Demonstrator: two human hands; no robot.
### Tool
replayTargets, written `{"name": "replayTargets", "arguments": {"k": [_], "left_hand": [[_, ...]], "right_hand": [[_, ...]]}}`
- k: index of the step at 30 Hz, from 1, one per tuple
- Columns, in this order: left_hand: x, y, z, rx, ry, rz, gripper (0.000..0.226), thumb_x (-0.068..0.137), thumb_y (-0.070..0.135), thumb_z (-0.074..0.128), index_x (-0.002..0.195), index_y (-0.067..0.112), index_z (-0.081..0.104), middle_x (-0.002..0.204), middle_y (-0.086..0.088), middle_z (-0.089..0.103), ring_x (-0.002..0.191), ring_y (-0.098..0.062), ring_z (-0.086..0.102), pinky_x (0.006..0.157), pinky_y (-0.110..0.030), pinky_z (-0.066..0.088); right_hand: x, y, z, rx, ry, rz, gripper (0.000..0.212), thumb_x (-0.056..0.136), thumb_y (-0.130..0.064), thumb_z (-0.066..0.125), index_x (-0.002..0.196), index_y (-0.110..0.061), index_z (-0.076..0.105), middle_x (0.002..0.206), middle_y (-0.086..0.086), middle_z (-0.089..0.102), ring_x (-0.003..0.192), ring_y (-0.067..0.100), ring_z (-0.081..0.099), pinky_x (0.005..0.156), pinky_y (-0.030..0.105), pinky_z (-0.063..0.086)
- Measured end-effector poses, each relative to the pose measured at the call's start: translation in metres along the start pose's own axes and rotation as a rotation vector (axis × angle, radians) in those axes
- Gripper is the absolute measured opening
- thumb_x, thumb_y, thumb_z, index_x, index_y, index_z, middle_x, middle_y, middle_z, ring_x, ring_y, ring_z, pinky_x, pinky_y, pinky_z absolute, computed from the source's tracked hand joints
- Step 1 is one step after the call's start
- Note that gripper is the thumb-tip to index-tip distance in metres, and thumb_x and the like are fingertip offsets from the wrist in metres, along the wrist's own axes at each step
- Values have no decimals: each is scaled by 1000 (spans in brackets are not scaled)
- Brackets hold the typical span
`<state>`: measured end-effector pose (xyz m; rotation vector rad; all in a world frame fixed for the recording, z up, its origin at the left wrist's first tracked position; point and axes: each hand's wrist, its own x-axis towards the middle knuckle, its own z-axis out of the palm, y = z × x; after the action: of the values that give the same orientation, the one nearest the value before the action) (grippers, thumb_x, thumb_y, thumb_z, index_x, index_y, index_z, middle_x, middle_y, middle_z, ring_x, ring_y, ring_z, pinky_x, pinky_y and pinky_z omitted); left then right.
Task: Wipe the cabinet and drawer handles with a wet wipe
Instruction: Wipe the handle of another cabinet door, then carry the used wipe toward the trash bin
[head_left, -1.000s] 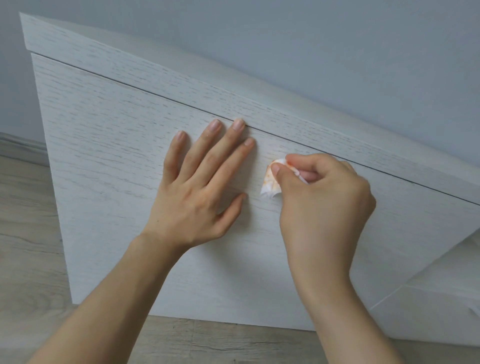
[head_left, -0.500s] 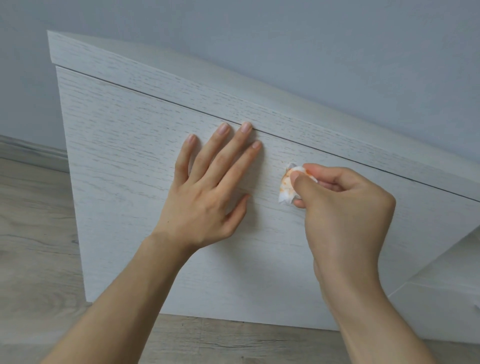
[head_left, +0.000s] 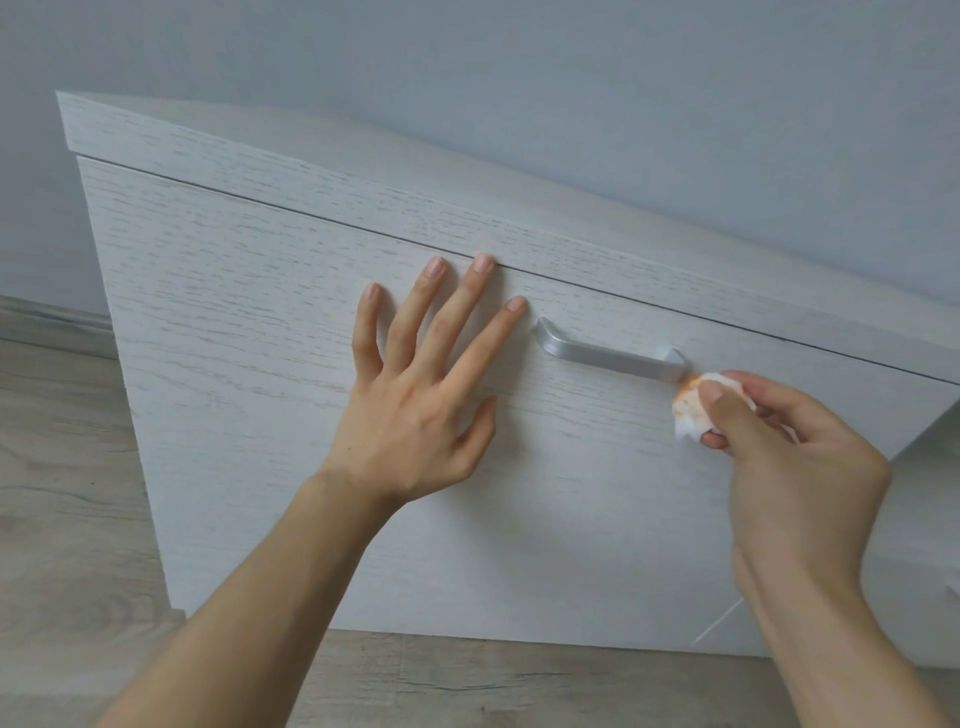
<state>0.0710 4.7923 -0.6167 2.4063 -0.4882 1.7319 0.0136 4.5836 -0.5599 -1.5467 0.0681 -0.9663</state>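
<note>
A white wood-grain drawer front (head_left: 249, 322) fills the middle of the view. On it sits a silver bar handle (head_left: 608, 353), fully uncovered. My left hand (head_left: 415, 395) lies flat on the drawer front, fingers spread, just left of the handle. My right hand (head_left: 779, 447) pinches a crumpled wet wipe (head_left: 691, 405), white with orange stains. The wipe touches the handle's right end.
The cabinet's top board (head_left: 363, 171) runs above the drawer against a pale grey wall (head_left: 571, 78). Wood-look floor (head_left: 62, 493) lies to the left and below. Another white cabinet part (head_left: 924, 519) shows at the right edge.
My right hand has slid the wipe from the handle's left end to its right end, uncovering the silver bar. My left hand has stayed flat on the drawer front.
</note>
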Motion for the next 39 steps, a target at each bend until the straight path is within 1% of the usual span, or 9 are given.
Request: {"name": "replayTargets", "arguments": {"k": [9,15,19,22,26,29,32,34,39], "left_hand": [[3,6,-6,20,-69,14,73,76,31,59,145,18,39,154,-10,23,143,-32,15,112,-56,4],[9,3,-21,19,-122,37,70,80,31,56,145,16,35,154,-12,25,144,-31,16,113,-54,4],[24,-2,-40,19,-233,66,69,81,31,57,144,15,36,153,-11,27,143,-30,20,113,-54,6],[57,-7,-62,-24,-388,74,66,83,32,52,144,15,36,154,-9,26,143,-28,20,115,-51,6],[129,-13,-98,-82,-738,67,65,87,35,46,148,17,32,156,-6,19,144,-26,20,117,-47,6],[206,-18,-121,-63,-931,51,69,92,40,47,151,24,15,158,3,0,147,-21,6,116,-40,-12],[296,-25,-143,-27,-982,62,71,95,46,39,152,28,1,156,7,-17,146,-16,-9,107,-33,-28],[364,-29,-158,-16,-1006,63,71,95,48,35,151,29,-5,157,7,-18,145,-14,-14,102,-29,-33],[535,-28,-197,-53,-991,38,69,96,48,34,152,28,-1,159,6,-6,145,-13,-9,107,-31,-27]], "right_hand": [[0,-10,10,94,-72,-102,20,77,-8,73,74,-26,67,65,-19,69,62,-1,63,55,10,48],[-3,-7,15,64,-145,-88,20,76,-11,74,76,-30,67,67,-23,69,67,-6,64,65,14,52],[8,-21,20,63,-207,-64,22,77,-10,73,77,-30,66,70,-24,69,69,-7,65,64,9,48],[30,-48,27,-30,-274,-79,23,77,-11,72,76,-32,65,80,-12,70,73,-7,64,65,4,43],[81,-104,36,-239,-363,-82,18,78,-9,71,80,-27,66,89,-5,64,76,-1,61,67,2,39],[137,-161,44,-341,-443,-47,14,79,-8,69,80,-22,67,88,-4,62,75,3,60,67,3,39],[203,-231,50,-426,-525,-22,13,79,-7,67,76,-20,66,87,-3,62,80,12,62,71,21,44],[249,-286,52,-474,-547,-16,15,79,-9,66,72,-22,65,87,-4,63,81,11,62,69,24,44],[358,-427,54,-537,-522,19,10,80,-9,64,81,-18,68,91,0,61,85,17,61,70,28,43]]}}
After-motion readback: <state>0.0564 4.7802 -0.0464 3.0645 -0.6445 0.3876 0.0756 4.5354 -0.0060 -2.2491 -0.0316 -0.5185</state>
